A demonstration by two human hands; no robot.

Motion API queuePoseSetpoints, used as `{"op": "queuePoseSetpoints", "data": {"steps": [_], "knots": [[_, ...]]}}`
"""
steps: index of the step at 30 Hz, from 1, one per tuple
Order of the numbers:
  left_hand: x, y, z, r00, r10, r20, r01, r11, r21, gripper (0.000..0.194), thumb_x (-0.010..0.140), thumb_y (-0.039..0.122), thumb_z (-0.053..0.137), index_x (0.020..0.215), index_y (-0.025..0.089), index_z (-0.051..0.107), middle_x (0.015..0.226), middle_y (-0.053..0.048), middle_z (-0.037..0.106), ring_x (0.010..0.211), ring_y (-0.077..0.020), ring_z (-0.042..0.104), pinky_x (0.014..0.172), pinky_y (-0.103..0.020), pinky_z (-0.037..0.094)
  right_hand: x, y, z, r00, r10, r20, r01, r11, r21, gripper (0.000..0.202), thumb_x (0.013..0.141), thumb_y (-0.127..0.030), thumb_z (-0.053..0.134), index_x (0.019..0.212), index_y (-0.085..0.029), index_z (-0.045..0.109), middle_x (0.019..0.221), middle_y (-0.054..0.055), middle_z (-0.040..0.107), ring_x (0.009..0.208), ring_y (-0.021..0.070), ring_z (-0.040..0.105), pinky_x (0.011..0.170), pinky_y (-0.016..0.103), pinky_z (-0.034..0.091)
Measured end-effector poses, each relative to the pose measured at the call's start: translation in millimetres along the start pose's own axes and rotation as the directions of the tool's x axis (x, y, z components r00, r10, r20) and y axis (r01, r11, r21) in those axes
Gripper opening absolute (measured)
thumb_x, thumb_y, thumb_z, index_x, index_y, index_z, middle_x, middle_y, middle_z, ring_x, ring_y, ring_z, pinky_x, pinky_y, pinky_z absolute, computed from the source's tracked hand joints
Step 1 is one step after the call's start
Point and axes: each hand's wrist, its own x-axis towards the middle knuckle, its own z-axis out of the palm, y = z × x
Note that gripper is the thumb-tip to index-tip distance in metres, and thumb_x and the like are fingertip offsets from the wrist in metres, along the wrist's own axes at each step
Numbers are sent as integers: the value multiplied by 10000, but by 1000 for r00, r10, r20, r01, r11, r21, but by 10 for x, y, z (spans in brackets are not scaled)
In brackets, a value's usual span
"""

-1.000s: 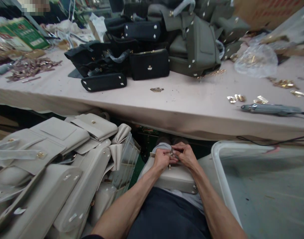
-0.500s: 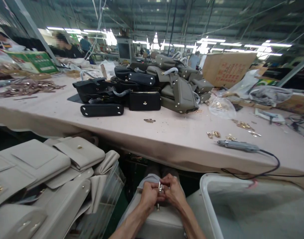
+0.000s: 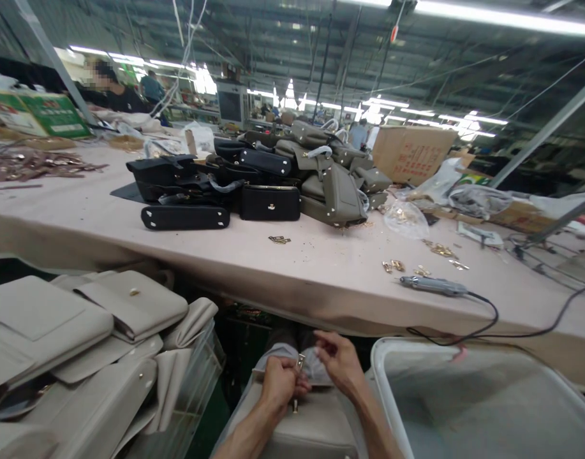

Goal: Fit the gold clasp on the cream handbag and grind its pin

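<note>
Below the pink surface [image 3: 321,268], a beige bag [image 3: 311,427] lies on the person's lap. Left hand [image 3: 279,381] pinches a small metal clasp [image 3: 300,362] at its top edge. Right hand [image 3: 339,362], fingers loosely curled, touches the bag's flap beside it.

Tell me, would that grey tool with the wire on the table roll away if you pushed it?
Probably a little. The grey tool looks long and round, lying flat on the table, so a sideways push could roll it. Its black cord trails off the edge and would likely tug it back. It looks stiff, not floppy.
</note>
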Motion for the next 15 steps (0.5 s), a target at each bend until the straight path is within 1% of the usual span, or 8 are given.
{"op": "queuePoseSetpoints", "data": {"steps": [2, 3, 4, 6, 8, 10, 12, 15], "knots": [[7, -7, -19, 1000, 8, 17, -8, 1000, 3, 133, 758, 133, 711, 630, 97, 700, 616, -161, 743, 531, -230, 729, 448, -233, 520, 135, -108, -480, 957, 58, -283, -56, 998, 16, 678, 840, -565, 694, 1372, -144, 706, 945, 90, 753, 782, 239, 687, 792, 389, 562], [7, -6, -28, 1000, 7, 26, -7, 1000, 7, 158, 777, 144, 716, 628, 97, 697, 615, -163, 744, 531, -225, 728, 452, -230, 519, 222, -169, -755, 890, 66, -451, -92, 995, -36, 730, 852, -619, 678, 1413, -151, 676, 947, 93, 756, 782, 252, 699, 807, 408, 568], [4, -1, -35, 1000, 5, 30, -5, 1000, 12, 169, 791, 153, 723, 633, 96, 696, 611, -160, 742, 524, -220, 724, 458, -231, 524, 321, -228, -1033, 793, 40, -608, -148, 981, -129, 709, 867, -634, 650, 1391, -158, 688, 921, 94, 756, 799, 273, 712, 850, 438, 564], [-1, 15, -43, 1000, 4, 27, -4, 1000, 18, 173, 797, 161, 743, 644, 99, 691, 608, -149, 740, 512, -216, 718, 467, -240, 536, 549, -329, -1548, 605, -42, -795, -317, 904, -288, 641, 891, -579, 617, 1347, -138, 704, 942, 138, 769, 988, 358, 735, 1026, 518, 523], [-1, 36, -42, 1000, 8, 15, -9, 1000, 22, 165, 795, 150, 755, 653, 105, 685, 614, -137, 739, 505, -215, 717, 459, -241, 535, 795, -393, -1939, 531, -27, -847, -488, 808, -331, 738, 901, -582, 610, 1399, -39, 637, 1078, 255, 758, 1150, 451, 703, 1064, 562, 517], [3, 52, -37, 1000, 17, 14, -17, 999, 33, 177, 807, 118, 736, 640, 105, 680, 607, -129, 733, 497, -211, 715, 448, -234, 528, 1025, -426, -2179, 532, 67, -844, -604, 729, -323, 876, 889, -640, 616, 1404, 68, 574, 1200, 374, 691, 1208, 524, 666, 1055, 599, 532], [4, 63, -34, 1000, 19, 20, -20, 999, 50, 228, 841, 83, 684, 614, 100, 676, 588, -131, 724, 490, -207, 711, 440, -229, 524, 1210, -443, -2292, 509, 166, -845, -662, 702, -261, 981, 826, -633, 697, 1437, 109, 503, 1268, 411, 645, 1240, 545, 647, 1064, 610, 543], [-11, 75, -32, 1000, 19, 22, -20, 998, 55, 286, 895, 60, 612, 621, 93, 687, 583, -134, 725, 486, -206, 712, 446, -232, 534, 1373, -455, -2338, 381, 296, -876, -709, 702, -71, 1130, 663, -528, 855, 1514, 68, 411, 1310, 384, 640, 1276, 510, 645, 1101, 579, 549]]}}
